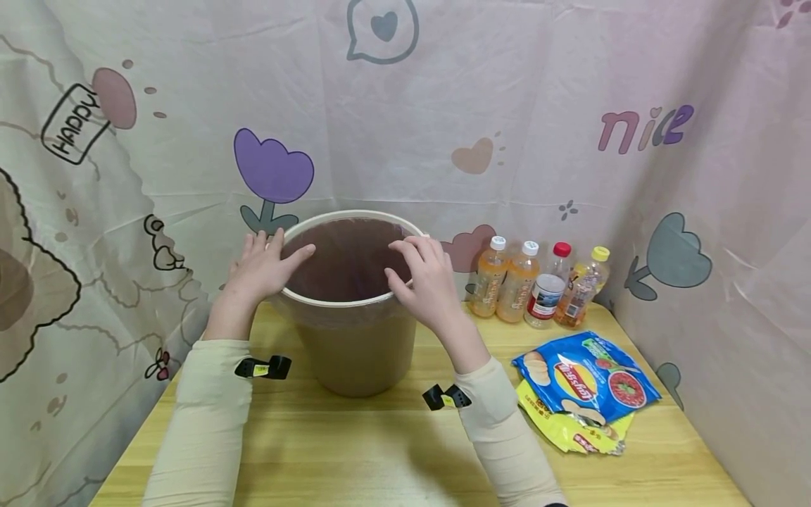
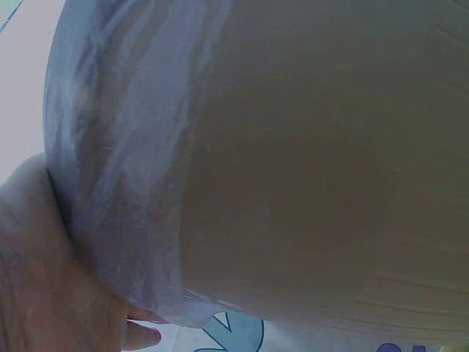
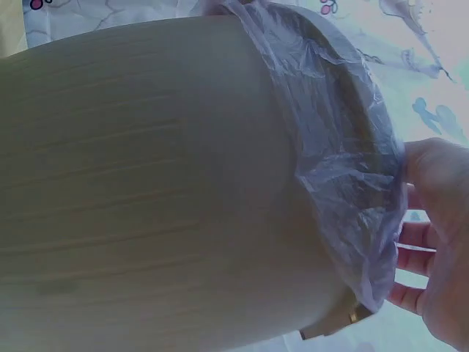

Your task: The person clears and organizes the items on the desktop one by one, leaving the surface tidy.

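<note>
1. The bin [image 1: 359,352] was stood upright on the table [image 1: 329,458], its rim [image 1: 351,303] overlapped by a clear liner [image 3: 330,132].
2. The left hand [image 1: 260,271] was laid at the rim, fingers spread; the right hand [image 1: 432,282] was held opposite, fingers loosely bent.
3. Liner fitting seemed in hand; far-side fit was poorly shown.
4. An even smoothing round the rim was likely needed next.

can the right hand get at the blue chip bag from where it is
Probably yes: the right hand is at the bin rim, and the blue chip bag lies to its right, on top of the yellow bag, with nothing covering it. Nothing seems to stand between.
</note>
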`<state>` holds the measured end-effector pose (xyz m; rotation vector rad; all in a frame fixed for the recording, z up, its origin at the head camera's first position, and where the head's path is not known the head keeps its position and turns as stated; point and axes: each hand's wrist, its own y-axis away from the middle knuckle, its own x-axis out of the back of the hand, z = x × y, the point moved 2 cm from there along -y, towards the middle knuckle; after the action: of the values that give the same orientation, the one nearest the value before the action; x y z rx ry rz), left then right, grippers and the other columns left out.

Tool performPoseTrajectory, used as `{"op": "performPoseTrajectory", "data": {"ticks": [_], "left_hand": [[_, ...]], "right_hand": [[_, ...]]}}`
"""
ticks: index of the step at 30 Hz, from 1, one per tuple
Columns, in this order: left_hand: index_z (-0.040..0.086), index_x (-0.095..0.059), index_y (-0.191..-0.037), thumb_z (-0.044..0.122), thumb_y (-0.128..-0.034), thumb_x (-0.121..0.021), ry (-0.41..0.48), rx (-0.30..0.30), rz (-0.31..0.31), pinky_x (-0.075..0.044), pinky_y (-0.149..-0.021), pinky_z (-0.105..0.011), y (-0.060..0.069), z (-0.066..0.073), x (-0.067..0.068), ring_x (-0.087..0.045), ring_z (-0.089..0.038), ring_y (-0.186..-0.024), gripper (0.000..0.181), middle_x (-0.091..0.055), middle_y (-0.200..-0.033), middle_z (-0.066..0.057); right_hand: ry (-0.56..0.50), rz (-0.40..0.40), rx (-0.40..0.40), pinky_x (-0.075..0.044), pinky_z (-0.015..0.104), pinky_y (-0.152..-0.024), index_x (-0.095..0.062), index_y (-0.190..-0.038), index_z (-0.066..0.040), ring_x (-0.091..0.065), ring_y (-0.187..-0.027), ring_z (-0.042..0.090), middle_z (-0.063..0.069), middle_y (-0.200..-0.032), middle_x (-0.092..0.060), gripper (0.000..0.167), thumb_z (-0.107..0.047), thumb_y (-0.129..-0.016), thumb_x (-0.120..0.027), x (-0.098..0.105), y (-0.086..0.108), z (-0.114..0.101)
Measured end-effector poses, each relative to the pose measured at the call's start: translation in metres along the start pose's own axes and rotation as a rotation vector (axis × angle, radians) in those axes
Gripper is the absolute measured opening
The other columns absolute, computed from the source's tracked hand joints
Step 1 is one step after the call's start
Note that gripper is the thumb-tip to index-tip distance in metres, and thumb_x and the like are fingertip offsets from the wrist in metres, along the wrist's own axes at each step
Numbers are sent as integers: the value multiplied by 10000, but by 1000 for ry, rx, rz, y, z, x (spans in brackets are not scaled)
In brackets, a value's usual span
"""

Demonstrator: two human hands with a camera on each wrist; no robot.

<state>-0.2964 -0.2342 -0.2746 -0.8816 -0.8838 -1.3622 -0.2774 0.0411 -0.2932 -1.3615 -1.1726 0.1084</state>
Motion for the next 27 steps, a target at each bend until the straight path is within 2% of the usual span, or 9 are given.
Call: {"op": "performPoseTrajectory", "data": {"ticks": [7, 12, 27], "left_hand": [[51, 35, -1560, 812, -880, -188, -4, -4, 5, 4, -1084, -777, -1, -1, -1, 190, -478, -1460, 1044, 114, -1584, -317], [62, 38, -1561, 821, -872, -182, -10, -1, 6, -3, -1082, -779, -1, -1, 0, 176, -483, -1462, 1049, 109, -1583, -321], [65, 56, -1559, 818, -875, -180, -11, -1, -3, 13, -1081, -779, -2, -1, 0, 206, -477, -1454, 1044, 129, -1582, -312]], "right_hand": [[-57, 94, -3, -449, 492, -913, -640, -1171, -68, -535, -1109, 331, 146, -1162, -601, 319, -200, -883, -668, 5, 19, 6], [-58, 139, -4, -437, 479, -951, -631, -1189, -64, -533, -1107, 319, 141, -1176, -591, 333, -204, -890, -670, 8, 34, 11], [23, 115, -110, -414, 507, -977, -614, -1222, -67, -521, -1136, 338, 156, -1205, -581, 401, -204, -857, -709, 13, 90, 42]]}}
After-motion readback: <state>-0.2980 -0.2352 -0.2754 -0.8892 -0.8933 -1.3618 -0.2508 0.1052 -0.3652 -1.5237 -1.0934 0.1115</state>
